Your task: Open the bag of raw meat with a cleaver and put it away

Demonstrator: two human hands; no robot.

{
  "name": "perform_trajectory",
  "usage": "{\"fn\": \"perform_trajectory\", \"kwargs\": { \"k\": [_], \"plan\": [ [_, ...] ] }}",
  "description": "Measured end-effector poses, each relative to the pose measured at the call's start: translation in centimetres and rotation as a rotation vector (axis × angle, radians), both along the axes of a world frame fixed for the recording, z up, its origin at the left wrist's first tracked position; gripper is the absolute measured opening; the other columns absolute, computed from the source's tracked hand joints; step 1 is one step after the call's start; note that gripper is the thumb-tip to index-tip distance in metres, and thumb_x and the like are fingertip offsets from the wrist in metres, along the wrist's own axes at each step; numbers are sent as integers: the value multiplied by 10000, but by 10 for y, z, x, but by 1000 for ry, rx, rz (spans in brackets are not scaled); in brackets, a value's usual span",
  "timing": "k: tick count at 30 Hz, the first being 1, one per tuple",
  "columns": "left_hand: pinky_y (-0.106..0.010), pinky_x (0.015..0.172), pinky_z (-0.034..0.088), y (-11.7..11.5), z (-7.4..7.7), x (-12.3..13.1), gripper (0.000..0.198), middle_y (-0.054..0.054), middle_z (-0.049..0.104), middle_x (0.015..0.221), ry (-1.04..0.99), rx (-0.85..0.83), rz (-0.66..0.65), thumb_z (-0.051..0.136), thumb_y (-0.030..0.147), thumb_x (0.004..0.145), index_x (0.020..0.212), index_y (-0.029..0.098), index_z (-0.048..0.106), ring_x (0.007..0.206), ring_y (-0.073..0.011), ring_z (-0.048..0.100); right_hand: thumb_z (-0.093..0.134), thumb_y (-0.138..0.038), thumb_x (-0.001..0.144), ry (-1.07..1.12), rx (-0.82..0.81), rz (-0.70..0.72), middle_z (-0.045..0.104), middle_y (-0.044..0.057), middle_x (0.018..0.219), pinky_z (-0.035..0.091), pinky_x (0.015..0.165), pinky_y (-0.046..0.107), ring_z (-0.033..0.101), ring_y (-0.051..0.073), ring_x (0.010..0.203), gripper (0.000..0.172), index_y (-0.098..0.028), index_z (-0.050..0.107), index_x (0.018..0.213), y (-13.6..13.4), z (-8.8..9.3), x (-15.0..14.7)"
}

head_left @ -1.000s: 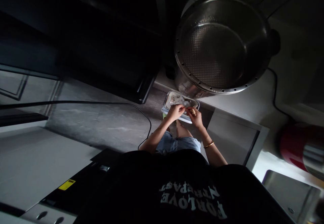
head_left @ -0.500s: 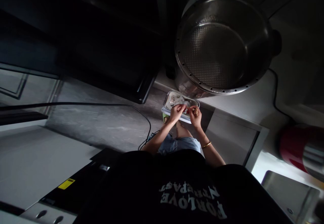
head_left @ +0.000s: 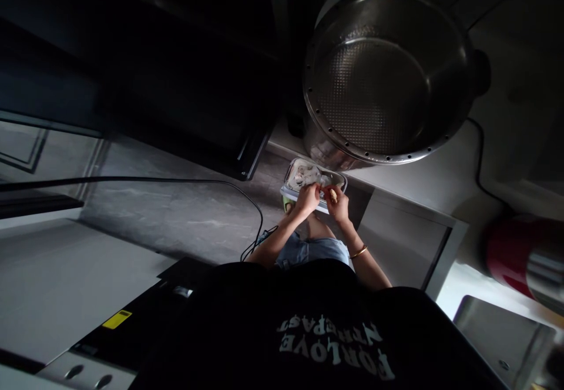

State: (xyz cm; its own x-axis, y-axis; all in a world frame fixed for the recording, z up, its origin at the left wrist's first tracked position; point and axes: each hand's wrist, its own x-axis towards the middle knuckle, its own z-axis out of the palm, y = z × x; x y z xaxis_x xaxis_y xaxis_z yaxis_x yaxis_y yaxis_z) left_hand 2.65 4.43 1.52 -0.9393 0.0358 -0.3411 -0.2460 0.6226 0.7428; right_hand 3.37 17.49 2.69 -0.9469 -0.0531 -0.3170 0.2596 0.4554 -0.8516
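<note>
Tan morsel [head_left: 333,195] pinched in right hand [head_left: 338,204] fingers; left hand [head_left: 307,198] grip unclear.

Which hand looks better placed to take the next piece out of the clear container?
Probably the left hand: its fingers are over the pale contents of the clear container and look free, though the view is small. The right hand is occupied, pinching a small tan piece at the container's near edge.
</note>
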Motion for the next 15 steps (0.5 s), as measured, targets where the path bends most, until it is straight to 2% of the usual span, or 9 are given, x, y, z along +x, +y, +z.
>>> {"fn": "perform_trajectory", "kwargs": {
  "k": [4,7,9,13,15],
  "plan": [
    [-230,588,468,-5,-9,-1,200,-45,659,661,-135,289,155,446,172,840,747,139,620,596,-136,604,553,-412,795,-37,-146,-79,626,25,710,461,619,276,591,154,633,241,-196,588,896,0,-5,-2],
    [-207,533,462,-11,-12,-2,219,-46,669,682,-218,499,191,439,239,859,787,126,612,587,-127,611,598,-453,759,-94,-238,-99,619,13,674,466,589,263,588,145,598,290,-187,586,874,4,-9,-4],
    [-201,542,459,-14,-9,-3,218,-47,671,689,-193,470,170,446,246,859,788,127,615,605,-126,616,616,-462,744,-105,-195,-23,625,17,674,453,567,251,585,143,591,307,-182,605,872,8,-9,-6],
    [-225,649,460,-18,3,-7,167,-45,680,729,-22,202,-32,476,140,818,795,149,641,680,-139,623,638,-442,737,-35,-18,151,667,46,759,442,610,252,602,160,668,279,-184,661,842,14,-4,-8],
    [-239,676,463,-17,6,-8,171,-41,680,731,8,165,-87,479,116,806,798,155,646,693,-147,626,645,-437,734,-27,-20,173,675,50,781,445,634,260,603,168,697,270,-186,671,828,14,-3,-8]
  ]
}}
